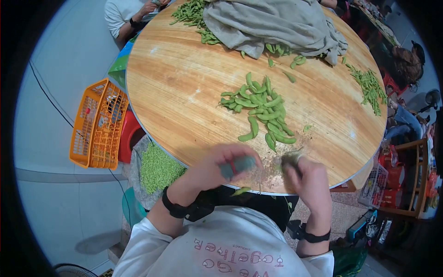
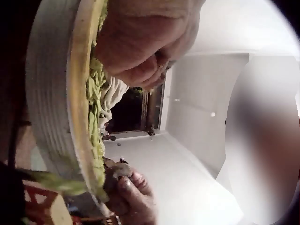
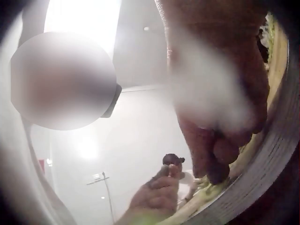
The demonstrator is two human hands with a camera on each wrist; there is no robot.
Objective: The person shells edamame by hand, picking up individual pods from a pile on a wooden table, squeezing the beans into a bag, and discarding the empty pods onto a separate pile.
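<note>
My left hand (image 1: 214,168), blurred, is over the near table edge with a grey-green covering (image 1: 240,166) with a red band at its thumb side. Its fingers look curled in the left wrist view; whether they hold anything is unclear. A green pod (image 1: 241,190) is just below it at the edge. To the right, my right hand (image 1: 313,177) bends its fingers low over the table, dark grey wrapping at the tips. Something green, apparently a pod (image 3: 207,190), is at those fingertips. Beyond both hands lies a loose pile of green pods (image 1: 265,106).
Grey cloth (image 1: 272,25) covers part of the far round table (image 1: 170,97), with more pods (image 1: 369,90) at the right. Shelled beans (image 1: 157,168) fill a bag below the left edge, near an orange crate (image 1: 98,127) and red stool (image 1: 129,136). Another person (image 1: 127,18) sits at upper left.
</note>
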